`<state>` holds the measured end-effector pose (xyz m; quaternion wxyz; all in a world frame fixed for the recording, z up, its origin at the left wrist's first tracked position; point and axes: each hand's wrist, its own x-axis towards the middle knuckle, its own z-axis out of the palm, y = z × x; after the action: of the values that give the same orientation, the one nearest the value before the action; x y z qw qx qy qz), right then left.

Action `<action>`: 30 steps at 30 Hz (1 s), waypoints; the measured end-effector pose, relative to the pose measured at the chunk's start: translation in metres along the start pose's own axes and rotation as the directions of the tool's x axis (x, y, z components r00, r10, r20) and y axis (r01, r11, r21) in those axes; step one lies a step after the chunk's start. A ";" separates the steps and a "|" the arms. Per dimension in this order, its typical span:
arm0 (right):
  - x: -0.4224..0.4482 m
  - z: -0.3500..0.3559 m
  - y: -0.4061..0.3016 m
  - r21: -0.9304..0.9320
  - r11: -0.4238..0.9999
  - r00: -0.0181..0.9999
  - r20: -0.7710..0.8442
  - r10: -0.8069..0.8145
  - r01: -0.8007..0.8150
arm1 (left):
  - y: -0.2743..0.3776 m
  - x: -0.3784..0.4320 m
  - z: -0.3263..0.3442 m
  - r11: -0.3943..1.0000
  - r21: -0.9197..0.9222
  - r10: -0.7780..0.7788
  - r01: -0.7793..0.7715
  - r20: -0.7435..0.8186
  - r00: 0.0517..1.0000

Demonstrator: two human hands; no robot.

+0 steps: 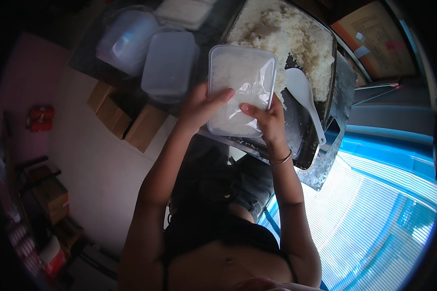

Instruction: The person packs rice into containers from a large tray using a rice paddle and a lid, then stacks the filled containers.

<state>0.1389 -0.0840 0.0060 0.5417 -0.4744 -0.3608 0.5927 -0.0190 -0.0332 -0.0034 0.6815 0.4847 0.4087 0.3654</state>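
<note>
A clear plastic container with its lid on (240, 69), filled with white cooked rice, is held between both hands. My left hand (205, 105) grips its left side, thumb on the lid. On the right side, my right hand (269, 118) grips it with the thumb also on top. Behind it a large metal tray (306, 152) holds a heap of cooked rice (276, 29). A white rice paddle (306, 94) lies in the tray, its handle reaching over the right rim. To the left are stacked translucent plastic containers (169, 62).
Plastic-wrapped containers or lids (129, 40) lie at the table's left, with filled containers (184, 12) at the back. A phone-like object (332, 129) rests by the tray's right rim. Cardboard boxes (145, 127) stand beyond the table's left edge; another carton (377, 40) is at the upper right.
</note>
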 end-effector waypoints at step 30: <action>0.031 -0.005 -0.011 0.176 0.977 0.964 -0.256 -0.076 0.124 | 0.002 -0.017 -0.014 0.944 -0.172 0.244 -0.282 -0.215 0.946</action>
<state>0.1483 -0.0525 0.0096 0.6547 -0.4720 -0.2556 0.5322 -0.0392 -0.0429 -0.0004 0.6294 0.4267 0.3647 0.5374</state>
